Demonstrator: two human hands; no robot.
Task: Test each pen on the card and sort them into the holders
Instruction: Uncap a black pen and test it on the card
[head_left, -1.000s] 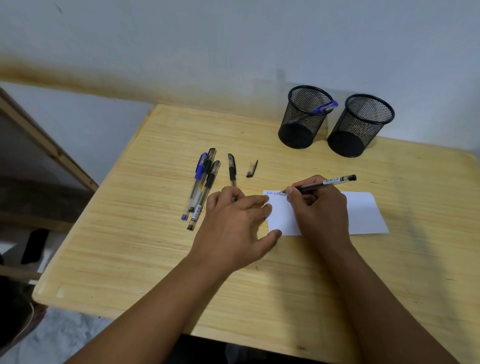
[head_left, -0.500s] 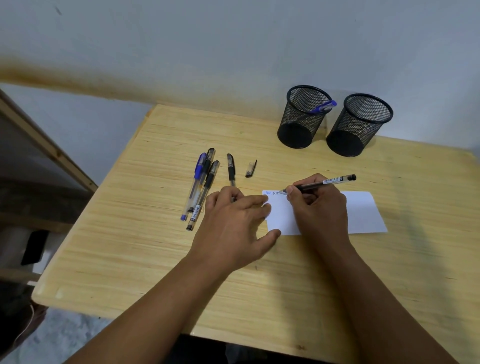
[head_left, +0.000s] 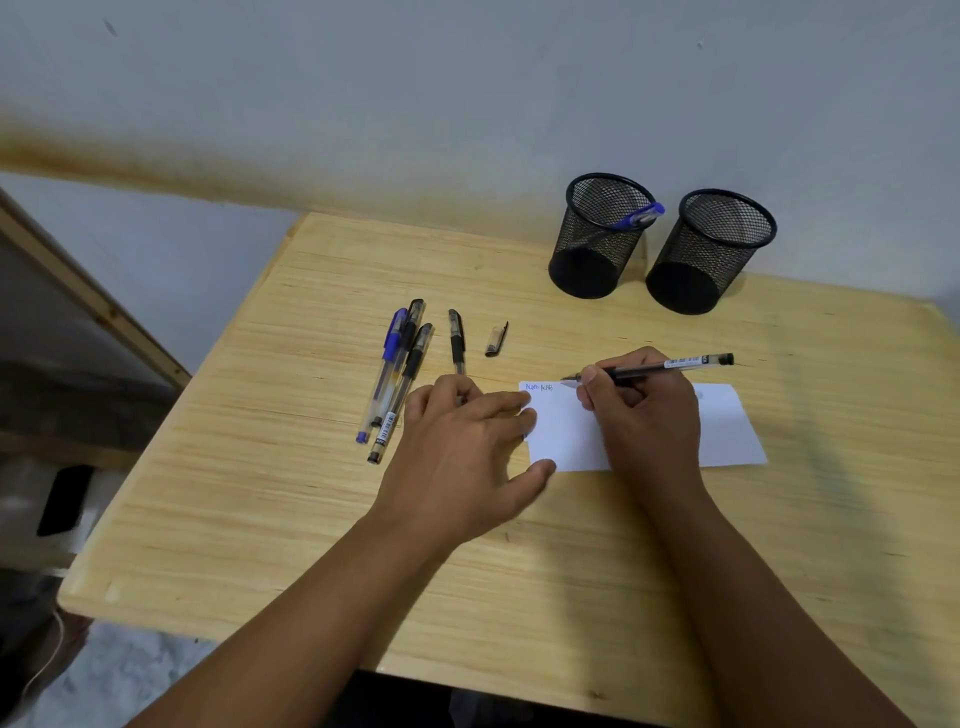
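Four pens wait on the table (head_left: 260, 519) for us. Three pens (head_left: 397, 374) lie close together on the left, one blue and two black. Just right of them lies one more black pen (head_left: 456, 340), and our left hand (head_left: 467, 457) covers its lower end. That hand lies flat and spread out, holding nothing. Its fingers (head_left: 511, 400) press down the left edge of the white card (head_left: 727, 431) so it does not slide.

A little pen cap (head_left: 496, 340) lies alone, near the top of the card.

Our right hand (head_left: 641, 415) is curled tight around a black pen with no cap (head_left: 670, 365). Its tip touches the card near the top left corner. There we see one small blue scribble and one dark one beside it.

At the back, near the wall, stand two black mesh holders. The left holder (head_left: 597, 260) has one blue pen (head_left: 636, 216) in it. The right holder (head_left: 701, 275) looks empty, as far as we can see.

So we think one pen is sorted, one is being tested, and four are left to try.
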